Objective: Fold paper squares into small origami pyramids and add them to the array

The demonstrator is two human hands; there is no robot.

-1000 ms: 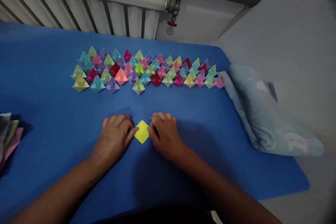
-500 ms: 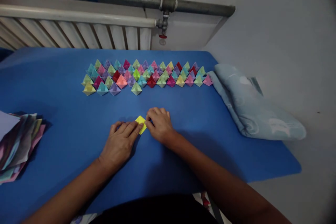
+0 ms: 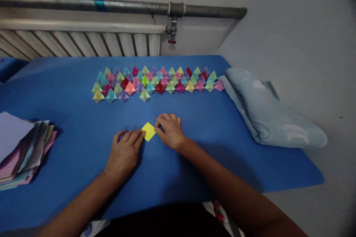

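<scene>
A small bright yellow square of folded paper (image 3: 148, 132) lies on the blue tabletop, turned so that it looks like a diamond. My left hand (image 3: 124, 152) has its thumb and index finger on the paper's left corner, the other fingers curled beside it. At the right corner, my right hand (image 3: 171, 131) pinches the edge between thumb and bent fingers. Beyond both hands stand several rows of folded paper pieces (image 3: 160, 88) in green, pink, red, blue, purple and yellow, pointed at the top. One green piece (image 3: 144, 95) sits apart in the front row.
On the left lies a loose stack of coloured paper sheets (image 3: 30, 152). A folded light-blue blanket (image 3: 267, 114) rests on the right side of the blue table (image 3: 83, 192). Behind the table are a white radiator (image 3: 91, 44), a metal pipe (image 3: 139, 7) and a red-handled valve (image 3: 172, 41).
My left fingers have slid left off the yellow paper's middle to its left corner, showing more of it. My right hand has barely moved. The camera view has tilted up slightly.
</scene>
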